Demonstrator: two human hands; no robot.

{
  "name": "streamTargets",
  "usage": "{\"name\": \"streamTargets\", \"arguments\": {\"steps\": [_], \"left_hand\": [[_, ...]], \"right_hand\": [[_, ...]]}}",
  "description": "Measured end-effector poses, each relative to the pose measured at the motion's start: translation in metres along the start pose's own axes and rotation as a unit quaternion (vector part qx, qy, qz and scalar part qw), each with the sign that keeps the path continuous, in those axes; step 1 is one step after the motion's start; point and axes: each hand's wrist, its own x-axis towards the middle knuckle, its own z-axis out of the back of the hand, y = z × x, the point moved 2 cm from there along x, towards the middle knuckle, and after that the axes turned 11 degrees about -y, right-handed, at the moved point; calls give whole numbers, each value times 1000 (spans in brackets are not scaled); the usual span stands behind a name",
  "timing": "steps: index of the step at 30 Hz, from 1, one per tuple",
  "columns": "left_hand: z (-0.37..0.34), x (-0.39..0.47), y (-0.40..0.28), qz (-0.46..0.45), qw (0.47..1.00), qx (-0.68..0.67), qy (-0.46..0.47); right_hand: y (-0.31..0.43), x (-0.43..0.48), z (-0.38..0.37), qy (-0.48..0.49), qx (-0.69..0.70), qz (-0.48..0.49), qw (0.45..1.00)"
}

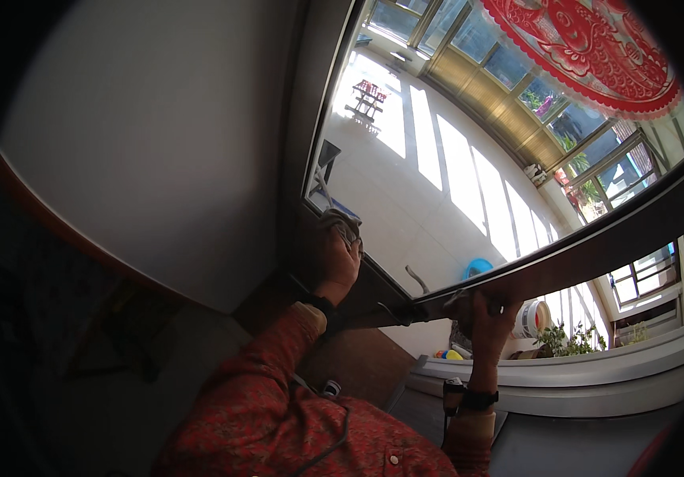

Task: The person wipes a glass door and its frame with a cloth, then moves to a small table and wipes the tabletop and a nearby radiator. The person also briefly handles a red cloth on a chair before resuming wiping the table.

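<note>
My left hand [339, 262] presses a bunched grey cloth [342, 222] against the lower left corner of a glass pane [389, 197], where glass meets dark frame. My right hand [489, 319] grips the edge of the dark door frame [592, 253] below the pane. Its fingertips are in shadow, and I cannot tell whether anything else is under them. A curved door handle [392, 315] sticks out between the two hands. Another curved handle [417, 279] shows through the glass. A red fish paper-cut [592, 47] is at the pane's upper right.
A pale wall [139, 149] stands close on the left. Beyond the glass are a sunlit floor [371, 173] and a blue basin [478, 268]. To the right, a white bucket [531, 319] and green plants [574, 341] stand behind a white sill [556, 372].
</note>
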Motion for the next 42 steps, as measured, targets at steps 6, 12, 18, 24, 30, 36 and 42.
{"name": "streamTargets", "arguments": {"steps": [6,12,18,24,30,36,42], "left_hand": [[-14,-96,-75,-59,922,-34,382],[16,-46,-97,-28,813,-114,570],[61,59,-19,90,947,-201,233],[10,76,0,2,992,-84,-89],[-14,-26,-76,9,993,-114,-27],[7,-66,-158,87,808,-318,488],[69,-1,-117,225,728,-312,568]], "right_hand": [[-2,-1,4,12,-7,21,1000],[-7,-10,5,9,17,9,1000],[-12,-21,0,-1,50,-8,999],[0,-19,0,-16,21,3,1000],[1,-7,-1,-51,-36,21,998],[-8,4,20,19,11,5,1000],[-4,-60,72,64,10,-128,990]]}}
